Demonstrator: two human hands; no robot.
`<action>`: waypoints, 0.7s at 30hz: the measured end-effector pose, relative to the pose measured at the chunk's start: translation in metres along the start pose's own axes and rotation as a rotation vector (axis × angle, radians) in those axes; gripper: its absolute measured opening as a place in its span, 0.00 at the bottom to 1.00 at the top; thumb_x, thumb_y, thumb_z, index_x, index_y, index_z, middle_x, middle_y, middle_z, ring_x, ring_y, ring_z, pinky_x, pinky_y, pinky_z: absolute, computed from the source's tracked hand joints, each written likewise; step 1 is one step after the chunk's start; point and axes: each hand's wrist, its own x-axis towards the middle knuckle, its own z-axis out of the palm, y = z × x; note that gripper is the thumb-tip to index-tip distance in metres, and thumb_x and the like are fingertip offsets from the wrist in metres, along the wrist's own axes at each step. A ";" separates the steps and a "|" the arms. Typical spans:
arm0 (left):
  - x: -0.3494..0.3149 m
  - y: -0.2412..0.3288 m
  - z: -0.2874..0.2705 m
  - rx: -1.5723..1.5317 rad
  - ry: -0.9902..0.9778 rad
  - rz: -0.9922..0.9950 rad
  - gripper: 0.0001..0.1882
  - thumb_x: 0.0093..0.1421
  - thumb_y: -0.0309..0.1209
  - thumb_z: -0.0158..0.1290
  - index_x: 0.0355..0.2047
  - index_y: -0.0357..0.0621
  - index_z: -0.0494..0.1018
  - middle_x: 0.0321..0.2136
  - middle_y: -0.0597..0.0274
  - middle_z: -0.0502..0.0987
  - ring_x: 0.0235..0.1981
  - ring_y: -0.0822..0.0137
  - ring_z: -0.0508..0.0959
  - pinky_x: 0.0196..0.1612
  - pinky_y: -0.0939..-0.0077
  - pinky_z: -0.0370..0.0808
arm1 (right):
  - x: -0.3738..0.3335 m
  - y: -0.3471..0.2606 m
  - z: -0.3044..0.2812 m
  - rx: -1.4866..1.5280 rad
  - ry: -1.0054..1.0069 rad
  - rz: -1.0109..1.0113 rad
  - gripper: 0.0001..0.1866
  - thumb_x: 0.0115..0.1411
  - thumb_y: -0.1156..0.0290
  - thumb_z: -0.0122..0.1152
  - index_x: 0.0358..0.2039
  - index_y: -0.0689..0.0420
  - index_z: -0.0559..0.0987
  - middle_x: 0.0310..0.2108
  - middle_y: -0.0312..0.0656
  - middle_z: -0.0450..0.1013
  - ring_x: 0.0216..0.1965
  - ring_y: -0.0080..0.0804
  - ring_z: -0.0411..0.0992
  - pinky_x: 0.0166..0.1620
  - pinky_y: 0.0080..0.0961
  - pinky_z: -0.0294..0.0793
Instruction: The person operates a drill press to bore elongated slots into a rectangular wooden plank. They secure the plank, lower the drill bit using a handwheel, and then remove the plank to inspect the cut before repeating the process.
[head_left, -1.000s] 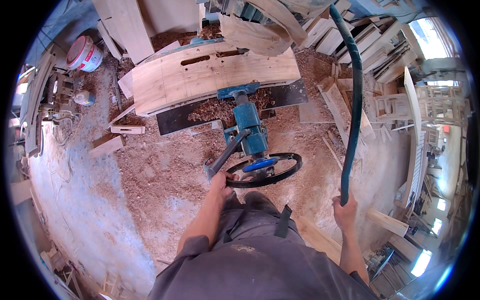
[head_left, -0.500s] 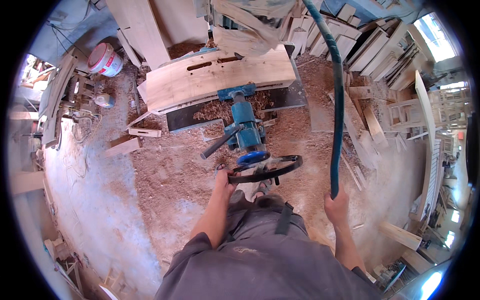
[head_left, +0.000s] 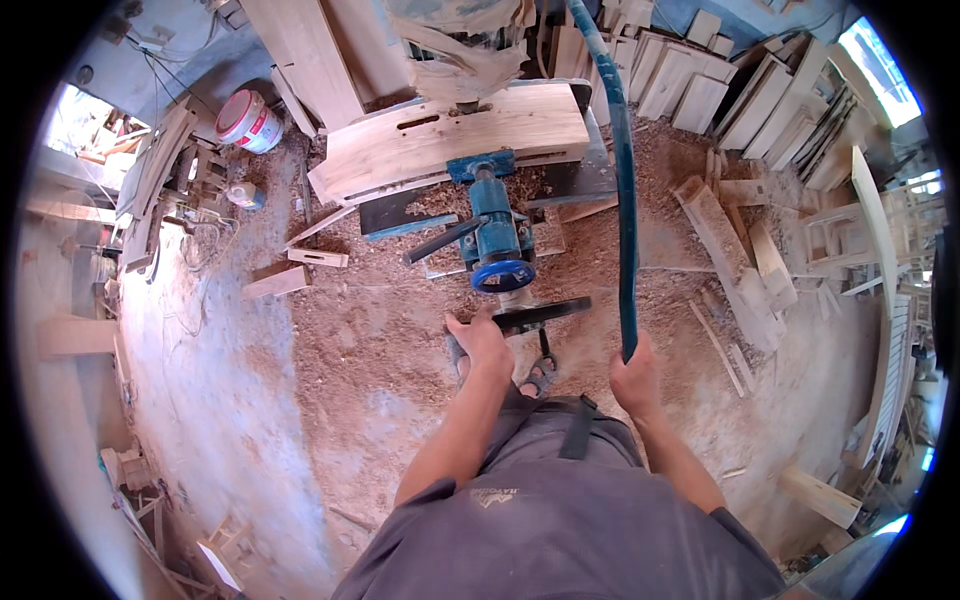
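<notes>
Your left hand (head_left: 483, 343) grips the black round handwheel (head_left: 540, 315) of the blue metal machine (head_left: 493, 225), your right hand (head_left: 635, 378) clasps the blue hose (head_left: 624, 190), and the long pale plank (head_left: 455, 140) lies on the machine's desk, work unfinished.

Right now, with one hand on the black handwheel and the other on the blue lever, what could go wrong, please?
The left hand grips the black handwheel close to the blue machine; fingers could get pinched. The right hand holds the long blue lever; a slip might swing it. Thick sawdust and loose wood offcuts underfoot, with a sandalled foot, invite a slip or stubbed toe.
</notes>
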 end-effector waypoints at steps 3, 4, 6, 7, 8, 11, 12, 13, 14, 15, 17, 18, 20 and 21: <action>0.055 -0.014 -0.033 -0.079 -0.054 -0.153 0.33 0.53 0.20 0.53 0.58 0.43 0.55 0.47 0.46 0.67 0.36 0.58 0.75 0.23 0.66 0.75 | -0.006 -0.007 0.010 -0.004 -0.011 -0.029 0.18 0.56 0.72 0.56 0.47 0.61 0.70 0.30 0.60 0.74 0.35 0.61 0.74 0.37 0.48 0.71; 0.086 -0.010 -0.053 -0.058 -0.124 -0.278 0.26 0.53 0.19 0.49 0.53 0.37 0.56 0.45 0.42 0.67 0.38 0.55 0.74 0.26 0.63 0.77 | -0.006 -0.011 0.010 -0.012 -0.029 -0.012 0.17 0.56 0.73 0.56 0.46 0.61 0.70 0.30 0.61 0.74 0.36 0.62 0.74 0.38 0.50 0.71; 0.119 -0.001 -0.072 -0.129 -0.147 -0.441 0.18 0.53 0.18 0.44 0.46 0.29 0.58 0.43 0.37 0.66 0.39 0.49 0.74 0.32 0.58 0.80 | -0.008 -0.016 0.012 -0.019 -0.067 0.029 0.15 0.56 0.74 0.56 0.45 0.61 0.70 0.31 0.63 0.74 0.37 0.64 0.74 0.39 0.53 0.71; 0.124 0.003 -0.067 -0.227 -0.098 -0.484 0.17 0.53 0.18 0.42 0.44 0.26 0.58 0.42 0.35 0.66 0.38 0.47 0.74 0.34 0.55 0.81 | -0.008 -0.015 0.015 -0.016 -0.055 0.019 0.15 0.56 0.73 0.56 0.44 0.61 0.70 0.30 0.62 0.74 0.37 0.65 0.74 0.39 0.53 0.71; 0.127 0.006 -0.065 -0.326 -0.049 -0.526 0.15 0.53 0.18 0.40 0.42 0.23 0.58 0.41 0.34 0.66 0.37 0.44 0.74 0.37 0.52 0.82 | -0.008 -0.013 0.017 -0.014 -0.043 0.008 0.15 0.56 0.73 0.56 0.44 0.61 0.70 0.30 0.62 0.74 0.36 0.65 0.74 0.39 0.53 0.70; 0.139 -0.011 -0.074 -0.438 -0.053 -0.438 0.13 0.52 0.17 0.38 0.40 0.23 0.58 0.40 0.31 0.66 0.36 0.40 0.74 0.39 0.46 0.81 | -0.012 -0.010 0.019 -0.016 -0.027 -0.017 0.14 0.56 0.72 0.56 0.43 0.61 0.69 0.29 0.61 0.74 0.35 0.63 0.74 0.37 0.51 0.70; 0.138 -0.008 -0.070 -0.430 -0.026 -0.425 0.13 0.53 0.17 0.38 0.40 0.23 0.58 0.40 0.31 0.66 0.36 0.40 0.74 0.39 0.46 0.81 | -0.012 -0.010 0.020 -0.014 -0.016 -0.028 0.14 0.56 0.72 0.56 0.42 0.61 0.69 0.28 0.60 0.73 0.34 0.62 0.74 0.36 0.50 0.70; 0.137 -0.006 -0.067 -0.431 0.001 -0.407 0.13 0.52 0.17 0.37 0.40 0.23 0.58 0.40 0.31 0.66 0.35 0.39 0.74 0.38 0.48 0.81 | -0.011 -0.011 0.019 -0.016 -0.026 -0.020 0.14 0.56 0.72 0.56 0.42 0.62 0.69 0.28 0.60 0.73 0.34 0.62 0.74 0.36 0.50 0.70; 0.135 -0.004 -0.063 -0.433 0.027 -0.389 0.13 0.52 0.16 0.37 0.39 0.23 0.58 0.40 0.31 0.66 0.35 0.39 0.74 0.37 0.49 0.81 | -0.010 -0.013 0.018 -0.018 -0.035 -0.013 0.15 0.56 0.72 0.56 0.43 0.62 0.69 0.28 0.60 0.73 0.34 0.62 0.74 0.36 0.50 0.70; 0.132 -0.002 -0.061 -0.431 0.053 -0.374 0.13 0.51 0.16 0.37 0.39 0.23 0.57 0.39 0.31 0.66 0.34 0.39 0.74 0.36 0.50 0.81 | -0.010 -0.014 0.018 -0.021 -0.044 -0.002 0.15 0.56 0.72 0.56 0.43 0.62 0.69 0.28 0.60 0.73 0.35 0.61 0.74 0.36 0.50 0.70; 0.126 0.003 -0.056 -0.398 0.020 -0.375 0.13 0.50 0.16 0.37 0.38 0.26 0.58 0.37 0.33 0.67 0.31 0.40 0.74 0.36 0.50 0.80 | -0.007 -0.007 0.024 0.045 -0.018 -0.032 0.15 0.56 0.72 0.56 0.43 0.62 0.69 0.29 0.60 0.73 0.36 0.62 0.74 0.37 0.50 0.70; 0.125 0.004 -0.057 -0.382 0.007 -0.379 0.12 0.50 0.16 0.37 0.37 0.27 0.59 0.37 0.34 0.68 0.30 0.41 0.74 0.36 0.49 0.80 | -0.008 -0.008 0.024 0.075 -0.007 -0.046 0.15 0.56 0.72 0.56 0.43 0.62 0.69 0.30 0.60 0.73 0.36 0.62 0.74 0.37 0.50 0.70; 0.131 0.006 -0.063 -0.362 0.052 -0.438 0.11 0.50 0.17 0.37 0.36 0.31 0.60 0.35 0.37 0.69 0.28 0.44 0.74 0.36 0.48 0.79 | -0.011 -0.013 0.022 0.084 -0.018 -0.035 0.14 0.56 0.72 0.56 0.43 0.62 0.69 0.30 0.60 0.73 0.36 0.62 0.73 0.37 0.49 0.70; 0.131 0.009 -0.062 -0.354 0.068 -0.467 0.11 0.50 0.17 0.38 0.36 0.32 0.61 0.35 0.38 0.69 0.28 0.45 0.74 0.36 0.48 0.79 | -0.010 -0.016 0.021 0.088 -0.018 -0.034 0.14 0.56 0.72 0.56 0.42 0.62 0.69 0.30 0.59 0.73 0.36 0.62 0.73 0.37 0.49 0.70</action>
